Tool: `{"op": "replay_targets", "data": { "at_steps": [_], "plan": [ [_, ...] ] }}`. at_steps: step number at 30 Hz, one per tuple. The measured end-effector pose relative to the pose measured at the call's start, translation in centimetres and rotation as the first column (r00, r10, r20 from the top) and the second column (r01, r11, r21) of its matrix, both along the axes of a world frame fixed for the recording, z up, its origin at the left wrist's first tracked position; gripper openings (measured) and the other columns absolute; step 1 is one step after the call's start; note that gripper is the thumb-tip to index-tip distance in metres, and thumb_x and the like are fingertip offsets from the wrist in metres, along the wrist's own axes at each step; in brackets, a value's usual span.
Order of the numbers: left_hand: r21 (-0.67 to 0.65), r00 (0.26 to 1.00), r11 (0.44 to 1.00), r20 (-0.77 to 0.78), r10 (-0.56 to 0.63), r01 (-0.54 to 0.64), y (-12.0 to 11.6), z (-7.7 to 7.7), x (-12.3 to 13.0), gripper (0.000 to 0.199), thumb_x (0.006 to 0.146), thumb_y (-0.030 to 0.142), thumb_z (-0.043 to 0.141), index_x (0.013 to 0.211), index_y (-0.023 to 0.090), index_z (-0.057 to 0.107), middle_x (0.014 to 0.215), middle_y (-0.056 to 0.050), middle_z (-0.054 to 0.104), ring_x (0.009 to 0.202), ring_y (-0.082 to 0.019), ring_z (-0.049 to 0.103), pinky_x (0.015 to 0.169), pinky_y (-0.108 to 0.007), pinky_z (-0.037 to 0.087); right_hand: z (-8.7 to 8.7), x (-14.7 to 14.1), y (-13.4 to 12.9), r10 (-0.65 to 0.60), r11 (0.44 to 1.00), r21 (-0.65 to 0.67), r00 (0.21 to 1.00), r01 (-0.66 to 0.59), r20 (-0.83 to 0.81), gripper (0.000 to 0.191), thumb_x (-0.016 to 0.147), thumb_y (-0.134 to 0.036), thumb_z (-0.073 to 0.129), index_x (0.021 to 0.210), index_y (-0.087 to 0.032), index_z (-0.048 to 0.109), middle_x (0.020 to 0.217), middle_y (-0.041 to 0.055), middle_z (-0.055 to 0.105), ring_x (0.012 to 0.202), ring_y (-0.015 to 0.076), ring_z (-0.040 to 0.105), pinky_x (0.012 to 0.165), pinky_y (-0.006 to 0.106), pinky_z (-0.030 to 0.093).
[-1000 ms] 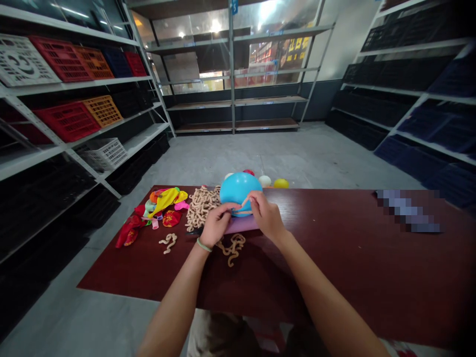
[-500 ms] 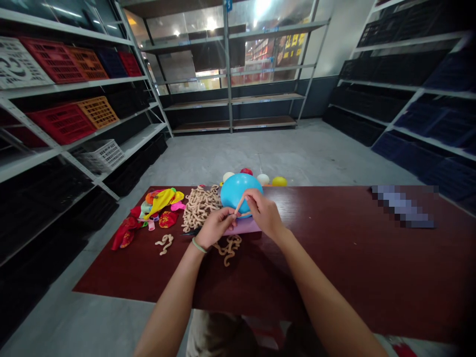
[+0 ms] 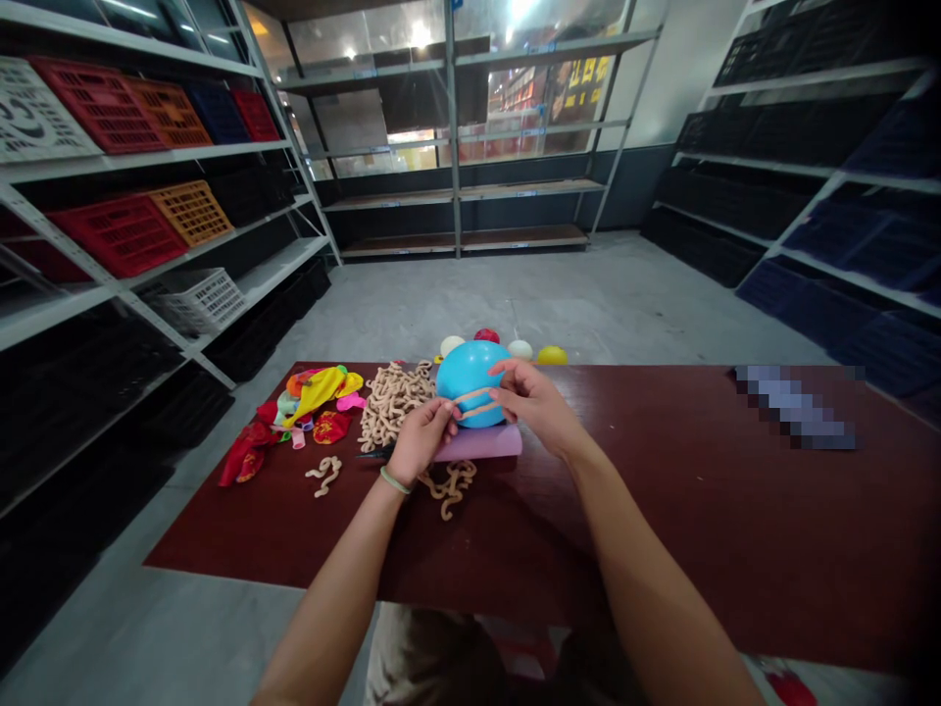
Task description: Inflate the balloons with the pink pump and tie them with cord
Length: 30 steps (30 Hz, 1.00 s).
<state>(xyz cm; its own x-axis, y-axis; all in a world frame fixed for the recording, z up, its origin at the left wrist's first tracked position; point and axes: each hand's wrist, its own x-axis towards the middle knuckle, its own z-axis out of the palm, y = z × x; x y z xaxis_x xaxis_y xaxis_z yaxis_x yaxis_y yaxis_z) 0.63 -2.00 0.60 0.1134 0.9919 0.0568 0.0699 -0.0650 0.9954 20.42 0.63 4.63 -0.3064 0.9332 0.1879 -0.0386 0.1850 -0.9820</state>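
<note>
A beige cord (image 3: 474,396) stretches in two strands between my hands, across the front of a round blue balloon (image 3: 465,365). My left hand (image 3: 424,436) pinches one end at the balloon's lower left. With thumb and fingers, my right hand (image 3: 536,404) holds the other end at the balloon's right side. The balloon's neck is hidden. Below it lies a purple tube (image 3: 485,444) with a black pointed tip (image 3: 374,454), looking like a balloon pump. Behind my left hand is a heap of curly beige cords (image 3: 393,402); several loose cords (image 3: 452,482) lie nearer me.
Uninflated coloured balloons (image 3: 320,397) lie at the left of the dark red table (image 3: 662,529). Several round balloons (image 3: 551,355) show beyond the far edge. A blurred-out item (image 3: 798,404) lies at the right. Shelves with crates (image 3: 118,235) stand around.
My right hand has opened its fingers somewhat and moved slightly right, drawing the cord into two nearly level strands. My left hand has shifted a little left. More of the purple tube shows.
</note>
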Motion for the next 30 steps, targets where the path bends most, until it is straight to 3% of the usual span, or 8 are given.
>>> {"op": "replay_targets", "data": {
  "at_steps": [3, 6, 11, 16, 19, 22, 25, 30],
  "plan": [
    [0.000, 0.999, 1.000, -0.047, -0.009, 0.009, 0.0, 0.0, -0.2, 0.036, 0.091, 0.050, 0.050, 0.078, 0.018, 0.059, 0.060, 0.001, 0.054, 0.049, -0.010, 0.046, 0.048, -0.022, 0.035, 0.3, 0.2, -0.1, 0.006, 1.000, 0.011, 0.999, -0.005, -0.037, 0.031, 0.078, -0.033, 0.066, 0.106, -0.026, 0.055, 0.072, -0.0073, 0.041, 0.061, 0.0115, 0.051, 0.058, 0.029, 0.046],
    [0.129, 0.962, 0.992, -0.271, 0.024, 0.012, -0.3, 0.0, -0.2, 0.036, 0.096, 0.046, 0.045, 0.077, 0.018, 0.059, 0.063, 0.000, 0.056, 0.055, -0.012, 0.050, 0.054, -0.024, 0.039, 0.5, 0.0, -0.3, -0.006, 0.999, 0.041, 0.998, 0.009, -0.069, 0.031, 0.076, -0.031, 0.068, 0.104, -0.027, 0.056, 0.076, -0.0063, 0.041, 0.067, 0.0111, 0.051, 0.065, 0.030, 0.050],
    [0.398, 0.755, 0.895, -0.645, 0.116, 0.202, -0.8, 0.0, 0.5, 0.028, 0.098, 0.030, 0.043, 0.077, 0.019, 0.057, 0.074, -0.002, 0.060, 0.072, -0.016, 0.057, 0.070, -0.028, 0.042, 0.9, -0.4, -0.9, -0.054, 0.984, 0.167, 0.998, 0.055, -0.014, 0.025, 0.076, -0.025, 0.066, 0.099, -0.027, 0.058, 0.078, -0.0043, 0.041, 0.067, 0.0106, 0.045, 0.061, 0.027, 0.047],
    [0.463, 0.601, 0.826, -0.774, 0.199, 0.322, -0.9, -0.1, 1.2, 0.026, 0.099, 0.025, 0.040, 0.081, 0.018, 0.057, 0.078, -0.005, 0.062, 0.074, -0.019, 0.058, 0.071, -0.031, 0.043, 1.1, -0.6, -1.4, -0.037, 0.952, 0.304, 0.998, 0.017, 0.057, 0.019, 0.080, -0.023, 0.064, 0.098, -0.027, 0.060, 0.081, -0.0020, 0.045, 0.073, 0.0125, 0.049, 0.064, 0.027, 0.048],
    [0.487, 0.565, 0.797, -0.792, 0.230, 0.359, -1.2, 0.0, 1.6, 0.027, 0.101, 0.026, 0.037, 0.085, 0.017, 0.058, 0.082, -0.008, 0.064, 0.078, -0.021, 0.060, 0.073, -0.033, 0.045, 0.9, -1.0, -1.7, -0.039, 0.933, 0.359, 0.994, -0.001, 0.102, 0.016, 0.084, -0.025, 0.062, 0.100, -0.028, 0.060, 0.084, -0.0005, 0.049, 0.077, 0.0136, 0.053, 0.067, 0.029, 0.051],
    [0.511, 0.608, 0.778, -0.764, 0.216, 0.365, -1.6, 0.1, 1.8, 0.021, 0.098, 0.031, 0.047, 0.089, 0.017, 0.060, 0.086, -0.009, 0.066, 0.080, -0.022, 0.061, 0.074, -0.034, 0.046, 0.8, -1.3, -1.9, -0.039, 0.907, 0.420, 0.990, -0.020, 0.132, 0.014, 0.089, -0.027, 0.059, 0.103, -0.029, 0.061, 0.092, 0.0016, 0.056, 0.084, 0.0156, 0.059, 0.075, 0.033, 0.055],
    [0.524, 0.716, 0.813, -0.667, 0.205, 0.255, -1.6, 0.0, 1.7, 0.028, 0.098, 0.034, 0.048, 0.079, 0.018, 0.060, 0.077, -0.007, 0.065, 0.074, -0.020, 0.060, 0.071, -0.031, 0.044, 0.9, -1.3, -1.7, -0.025, 0.861, 0.508, 0.994, -0.034, 0.110, 0.016, 0.093, -0.027, 0.054, 0.108, -0.030, 0.062, 0.109, 0.0029, 0.062, 0.100, 0.0176, 0.062, 0.085, 0.036, 0.056],
    [0.408, 0.915, 0.913, -0.362, 0.180, -0.018, -1.0, 0.2, 1.0, 0.042, 0.102, 0.037, 0.040, 0.071, 0.018, 0.062, 0.069, -0.003, 0.064, 0.066, -0.015, 0.059, 0.067, -0.027, 0.043, 0.8, -0.5, -1.1, -0.403, 0.675, 0.718, 0.900, 0.171, 0.165, 0.021, 0.098, -0.027, 0.048, 0.113, -0.030, 0.063, 0.113, 0.0043, 0.064, 0.111, 0.0212, 0.058, 0.098, 0.045, 0.049]
  ]
}}
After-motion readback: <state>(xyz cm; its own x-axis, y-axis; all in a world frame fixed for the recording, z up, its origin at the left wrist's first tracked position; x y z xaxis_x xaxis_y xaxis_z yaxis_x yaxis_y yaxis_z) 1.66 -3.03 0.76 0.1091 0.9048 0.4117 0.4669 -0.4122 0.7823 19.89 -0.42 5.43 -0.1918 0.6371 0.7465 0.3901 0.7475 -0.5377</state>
